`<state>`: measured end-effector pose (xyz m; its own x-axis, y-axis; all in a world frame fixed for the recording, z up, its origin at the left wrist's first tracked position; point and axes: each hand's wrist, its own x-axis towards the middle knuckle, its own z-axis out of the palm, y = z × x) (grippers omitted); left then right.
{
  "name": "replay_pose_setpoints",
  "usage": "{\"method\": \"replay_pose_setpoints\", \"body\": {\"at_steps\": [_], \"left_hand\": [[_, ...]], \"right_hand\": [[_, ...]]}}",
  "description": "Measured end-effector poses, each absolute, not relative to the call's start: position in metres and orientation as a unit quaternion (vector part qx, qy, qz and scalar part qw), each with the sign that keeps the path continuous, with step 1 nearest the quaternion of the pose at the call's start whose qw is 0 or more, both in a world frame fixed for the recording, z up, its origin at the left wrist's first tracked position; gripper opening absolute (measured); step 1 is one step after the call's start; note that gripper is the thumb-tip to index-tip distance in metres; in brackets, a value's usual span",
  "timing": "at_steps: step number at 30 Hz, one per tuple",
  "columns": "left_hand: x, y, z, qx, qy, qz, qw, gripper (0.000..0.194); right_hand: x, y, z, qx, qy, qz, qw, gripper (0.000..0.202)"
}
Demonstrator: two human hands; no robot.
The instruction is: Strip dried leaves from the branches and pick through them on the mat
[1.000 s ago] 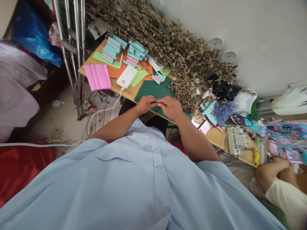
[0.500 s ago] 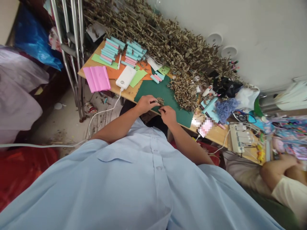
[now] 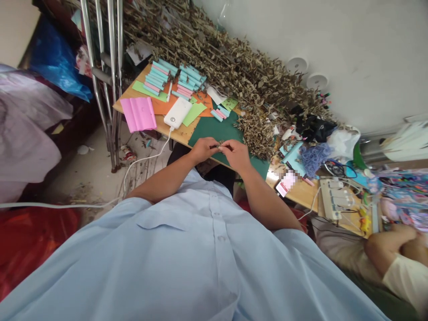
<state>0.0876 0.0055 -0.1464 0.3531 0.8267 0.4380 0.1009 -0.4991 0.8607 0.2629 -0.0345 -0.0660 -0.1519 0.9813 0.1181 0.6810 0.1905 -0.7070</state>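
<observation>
Over the near edge of the green mat (image 3: 207, 129), my left hand (image 3: 203, 150) and my right hand (image 3: 236, 154) meet at the fingertips. Both hands pinch a small bit of dried leaf (image 3: 220, 145), mostly covered by the fingers. Beyond my right hand lies a heap of dried leaves (image 3: 257, 133) on the mat. Several short blue and pink paper rolls (image 3: 220, 113) rest at the mat's far left corner, and more rolls (image 3: 190, 80) are stacked on orange and green paper.
A white power bank (image 3: 178, 111) with a cable and a pink sheet (image 3: 138, 114) lie on the table's left. Dried stalks (image 3: 214, 49) line the wall. At right are a phone (image 3: 286, 185), a power strip (image 3: 331, 198) and another person's arm (image 3: 388, 245). Crutches (image 3: 115, 67) stand left.
My right hand has moved up and left to meet my left hand at the fingertips. The small leaf pile seen between them before is now mostly hidden. The view has shifted slightly.
</observation>
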Motion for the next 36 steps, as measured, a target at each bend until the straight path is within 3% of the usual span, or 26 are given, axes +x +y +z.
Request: {"method": "replay_pose_setpoints", "body": {"at_steps": [6,15,24,31,36], "left_hand": [[0.086,0.006,-0.146,0.731,0.315,0.470,0.382,0.039],[0.081,0.012,-0.141,0.731,0.308,0.477,0.378,0.017],[0.081,0.013,-0.137,0.742,0.306,0.475,0.362,0.015],[0.083,0.008,-0.142,0.742,0.312,0.458,0.376,0.028],[0.085,0.009,-0.149,0.735,0.324,0.455,0.383,0.036]], "right_hand": [[0.260,-0.029,-0.055,-0.550,-0.778,0.198,0.230,0.011],[0.263,-0.020,-0.053,-0.506,-0.832,0.170,0.150,0.022],[0.260,-0.016,-0.038,-0.486,-0.866,0.117,0.022,0.021],[0.262,-0.014,-0.041,-0.501,-0.835,0.170,0.149,0.018],[0.264,-0.014,-0.046,-0.496,-0.831,0.195,0.162,0.014]]}}
